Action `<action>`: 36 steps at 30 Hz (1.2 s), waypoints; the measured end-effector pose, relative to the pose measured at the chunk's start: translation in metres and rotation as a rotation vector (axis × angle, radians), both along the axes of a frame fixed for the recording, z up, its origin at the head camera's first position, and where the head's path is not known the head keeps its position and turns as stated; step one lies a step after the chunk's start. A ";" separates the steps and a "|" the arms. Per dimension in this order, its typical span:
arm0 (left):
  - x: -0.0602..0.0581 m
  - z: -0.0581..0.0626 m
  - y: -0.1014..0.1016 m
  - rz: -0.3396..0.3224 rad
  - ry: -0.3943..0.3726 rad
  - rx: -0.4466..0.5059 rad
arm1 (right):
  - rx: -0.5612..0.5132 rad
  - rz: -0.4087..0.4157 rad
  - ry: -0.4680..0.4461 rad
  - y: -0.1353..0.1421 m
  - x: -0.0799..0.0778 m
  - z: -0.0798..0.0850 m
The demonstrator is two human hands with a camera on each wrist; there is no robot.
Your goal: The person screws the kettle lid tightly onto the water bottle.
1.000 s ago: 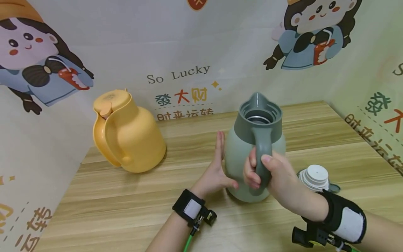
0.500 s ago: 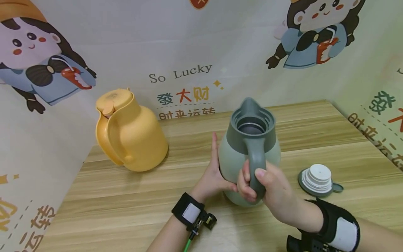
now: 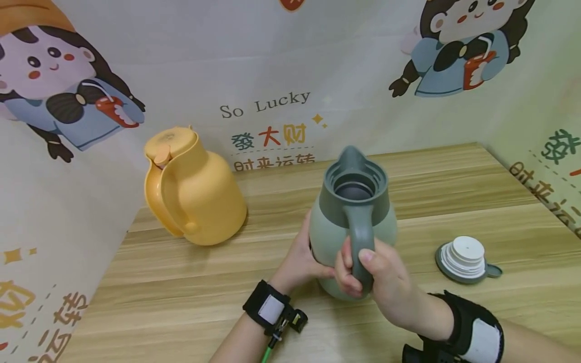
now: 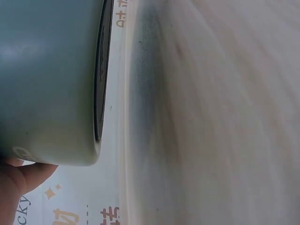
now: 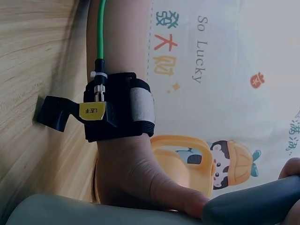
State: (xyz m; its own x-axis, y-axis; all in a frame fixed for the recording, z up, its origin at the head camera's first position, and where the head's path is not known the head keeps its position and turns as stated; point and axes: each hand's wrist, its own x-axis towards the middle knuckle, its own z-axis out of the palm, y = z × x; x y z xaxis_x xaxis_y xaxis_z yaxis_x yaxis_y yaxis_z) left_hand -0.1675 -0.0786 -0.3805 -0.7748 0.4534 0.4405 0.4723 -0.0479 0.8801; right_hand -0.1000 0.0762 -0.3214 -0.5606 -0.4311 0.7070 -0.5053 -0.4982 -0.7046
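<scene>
A sage-green thermos jug point(image 3: 329, 242) with a darker grey-green collar stands lidless, its mouth facing me. My right hand point(image 3: 388, 285) grips its handle point(image 3: 360, 227), thumb on top. Against the jug's left side lies my left hand point(image 3: 301, 259), thumb across the front; its other fingers go out of sight behind the body. In the left wrist view the jug's base point(image 4: 99, 93) is raised off the table, and fingertips point(image 4: 37, 176) hold the far side. The jug's lid point(image 3: 465, 257), white-stoppered with a grey rim, lies upside down to the right.
A yellow thermos jug point(image 3: 211, 201) with its lid on stands at the back left of the wooden table point(image 3: 181, 302). Printed cloth point(image 3: 272, 55) rises behind the table and along its sides. Each wrist wears a strapped camera.
Both hands and the green jug have come left and nearer to me. My left fingers, earlier straight up beside the jug, have gone round behind it. The lid lies unmoved on the table.
</scene>
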 end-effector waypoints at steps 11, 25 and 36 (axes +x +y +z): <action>0.000 0.001 -0.009 0.031 0.019 0.029 | 0.006 -0.032 -0.009 -0.010 0.000 -0.001; -0.002 0.000 -0.014 0.057 0.029 0.028 | 0.036 -0.073 -0.046 -0.013 -0.004 -0.001; -0.002 -0.004 -0.015 0.071 0.027 0.022 | 0.043 -0.087 -0.072 -0.014 -0.008 -0.002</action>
